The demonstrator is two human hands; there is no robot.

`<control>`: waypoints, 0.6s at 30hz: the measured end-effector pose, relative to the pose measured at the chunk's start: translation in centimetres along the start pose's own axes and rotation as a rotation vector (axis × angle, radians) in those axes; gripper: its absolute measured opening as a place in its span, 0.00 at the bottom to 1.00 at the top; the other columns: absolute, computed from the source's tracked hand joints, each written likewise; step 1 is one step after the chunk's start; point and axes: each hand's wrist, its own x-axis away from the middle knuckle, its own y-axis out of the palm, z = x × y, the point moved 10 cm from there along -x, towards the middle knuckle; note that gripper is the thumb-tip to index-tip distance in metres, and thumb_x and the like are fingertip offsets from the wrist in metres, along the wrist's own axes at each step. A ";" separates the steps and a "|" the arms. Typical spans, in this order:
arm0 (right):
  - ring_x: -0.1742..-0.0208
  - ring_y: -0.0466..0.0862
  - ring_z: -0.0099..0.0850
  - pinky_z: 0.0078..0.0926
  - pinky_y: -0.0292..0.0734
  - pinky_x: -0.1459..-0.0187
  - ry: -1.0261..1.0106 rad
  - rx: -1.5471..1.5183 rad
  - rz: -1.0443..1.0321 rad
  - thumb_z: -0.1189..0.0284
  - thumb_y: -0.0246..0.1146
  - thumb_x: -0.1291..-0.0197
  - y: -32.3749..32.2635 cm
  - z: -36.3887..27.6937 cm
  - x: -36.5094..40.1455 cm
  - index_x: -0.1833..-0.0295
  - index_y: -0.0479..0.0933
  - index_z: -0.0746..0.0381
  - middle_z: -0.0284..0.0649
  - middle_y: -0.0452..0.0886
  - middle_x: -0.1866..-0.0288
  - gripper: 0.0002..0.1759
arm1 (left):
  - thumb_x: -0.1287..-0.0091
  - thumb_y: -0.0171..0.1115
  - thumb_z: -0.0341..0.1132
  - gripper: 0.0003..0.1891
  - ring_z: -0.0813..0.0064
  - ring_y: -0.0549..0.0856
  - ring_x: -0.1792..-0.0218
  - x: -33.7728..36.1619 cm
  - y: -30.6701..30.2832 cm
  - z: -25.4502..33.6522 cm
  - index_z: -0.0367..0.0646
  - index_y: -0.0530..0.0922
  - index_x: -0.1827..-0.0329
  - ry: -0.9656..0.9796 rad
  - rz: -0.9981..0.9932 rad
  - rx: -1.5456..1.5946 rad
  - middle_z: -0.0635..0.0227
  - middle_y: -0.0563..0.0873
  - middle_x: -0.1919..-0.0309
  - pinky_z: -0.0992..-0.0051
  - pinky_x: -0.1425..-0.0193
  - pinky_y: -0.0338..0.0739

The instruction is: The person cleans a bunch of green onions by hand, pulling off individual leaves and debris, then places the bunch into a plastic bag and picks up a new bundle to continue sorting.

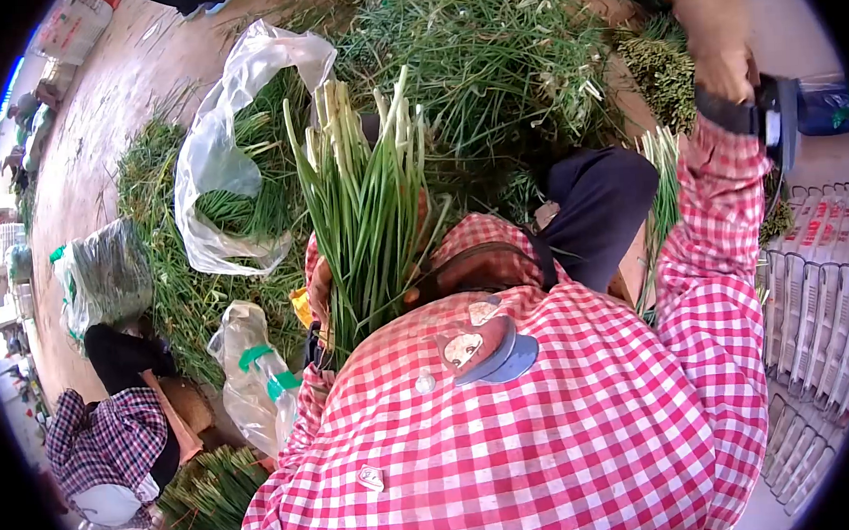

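Observation:
My left hand is wrapped round a bunch of long green stalks in front of my chest. The pale stalk ends point up and the green leaves hang down, partly covering the hand. At the upper right my right hand is stretched away from my body, near the greens at the top edge. It is smeared by motion, and its fingers cannot be made out. Beside the bunch, a clear plastic bag lies open on a heap of loose green stalks.
Another person in a checked shirt sits at the lower left, near a plastic-wrapped bundle. A clear bag with green tape lies by my left sleeve. Stacked plastic crates stand at the right. My dark-trousered knee sticks up ahead.

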 end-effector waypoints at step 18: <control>0.67 0.79 0.20 0.16 0.74 0.63 0.163 -0.024 -0.490 0.72 0.61 0.37 10.4 1.5 7.8 0.59 0.82 0.60 0.33 0.82 0.70 0.05 | 0.40 0.62 0.34 0.27 0.61 0.79 0.46 1.9 1.0 -0.9 0.33 0.69 0.38 -0.251 -0.030 -0.006 0.56 0.77 0.43 0.61 0.41 0.73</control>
